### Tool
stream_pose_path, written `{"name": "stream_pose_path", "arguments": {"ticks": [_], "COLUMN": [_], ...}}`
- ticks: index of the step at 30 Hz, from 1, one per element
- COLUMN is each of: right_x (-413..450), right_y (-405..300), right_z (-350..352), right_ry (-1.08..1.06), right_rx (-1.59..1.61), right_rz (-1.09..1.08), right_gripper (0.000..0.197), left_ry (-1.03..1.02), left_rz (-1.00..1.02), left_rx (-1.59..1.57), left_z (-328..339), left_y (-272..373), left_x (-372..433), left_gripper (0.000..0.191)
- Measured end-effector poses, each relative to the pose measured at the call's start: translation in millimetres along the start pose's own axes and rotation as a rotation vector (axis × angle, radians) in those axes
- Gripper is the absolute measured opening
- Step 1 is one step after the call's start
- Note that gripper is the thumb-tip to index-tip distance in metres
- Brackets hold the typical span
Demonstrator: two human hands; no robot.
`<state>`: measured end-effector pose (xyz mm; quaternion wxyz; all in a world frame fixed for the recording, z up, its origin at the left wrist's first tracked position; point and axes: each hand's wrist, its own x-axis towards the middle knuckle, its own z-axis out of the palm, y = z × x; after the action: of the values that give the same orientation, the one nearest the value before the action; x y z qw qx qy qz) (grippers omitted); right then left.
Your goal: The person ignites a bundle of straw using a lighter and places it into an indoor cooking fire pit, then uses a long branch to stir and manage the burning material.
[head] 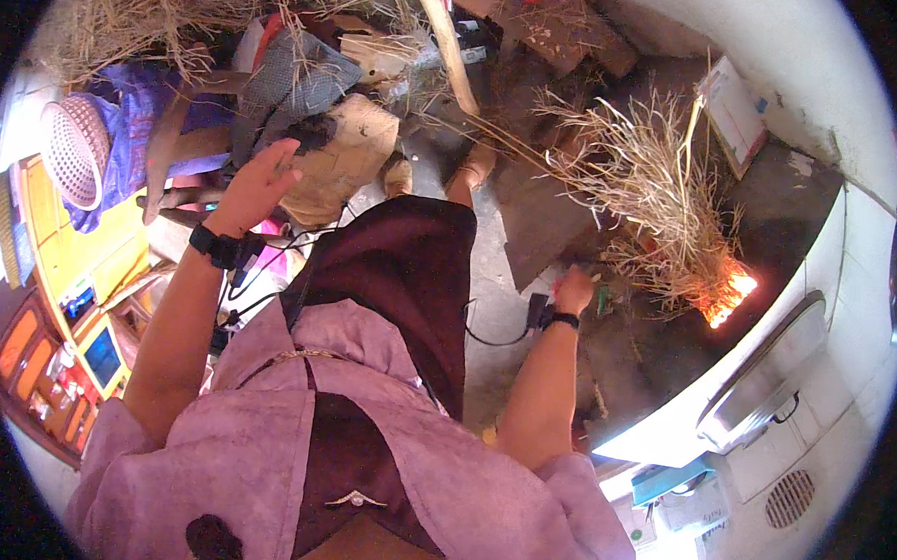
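Note:
My left hand (261,185) is raised at the left with its fingers apart and nothing in it, above a torn piece of cardboard (349,155). Lower right, my right hand (574,289) has its fingers curled near the base of a bundle of dry twigs (641,168); whether it grips something is too small to tell. Flames (727,292) burn at the bundle's right end, beside the white wall. Both wrists carry black straps with small devices and cables.
A wooden pole (447,47) slants down near my feet. Dry straw (152,12) is piled at upper left, near a perforated plastic basket (75,151) and a wooden stool (171,136). A flat panel (733,116) leans on the wall. Cardboard (541,216) lies on the floor.

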<state>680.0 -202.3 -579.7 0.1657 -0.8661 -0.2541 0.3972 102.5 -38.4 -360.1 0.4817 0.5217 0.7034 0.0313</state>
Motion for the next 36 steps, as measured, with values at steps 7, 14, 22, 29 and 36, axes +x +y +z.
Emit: {"name": "stream_pose_path", "arguments": {"ticks": [7, 14, 22, 29, 36], "right_x": [24.3, 32.2, 73.3, 91.6, 79.1], "right_y": [-47.7, -27.4, 23.1, 51.4, 42.7], "right_z": [30.6, 15.5, -65.4, -69.0, -49.1], "right_ry": [0.085, 0.084, 0.193, -0.773, 0.249], "right_rx": [0.121, 0.545, 0.801, 1.500, 4.044], "right_rz": [0.385, 0.409, 0.440, -0.171, 0.094], "right_gripper": [0.042, 0.028, 0.030, 0.038, 0.049], "left_ry": [0.058, 0.044, 0.033, 0.066, 0.081], "left_rz": [-0.001, 0.021, 0.107, 0.059, 0.163], "left_rx": [0.053, 0.068, 0.022, 0.060, 0.083], "left_z": [-4.1, -0.3, 10.6, 12.9, 18.6], "left_y": [-28.4, -29.4, -23.4, -15.4, -23.0], "left_x": [-24.5, -33.5, -25.0, -41.8, -30.4], "left_gripper": [0.048, 0.046, 0.045, 0.045, 0.044]}}
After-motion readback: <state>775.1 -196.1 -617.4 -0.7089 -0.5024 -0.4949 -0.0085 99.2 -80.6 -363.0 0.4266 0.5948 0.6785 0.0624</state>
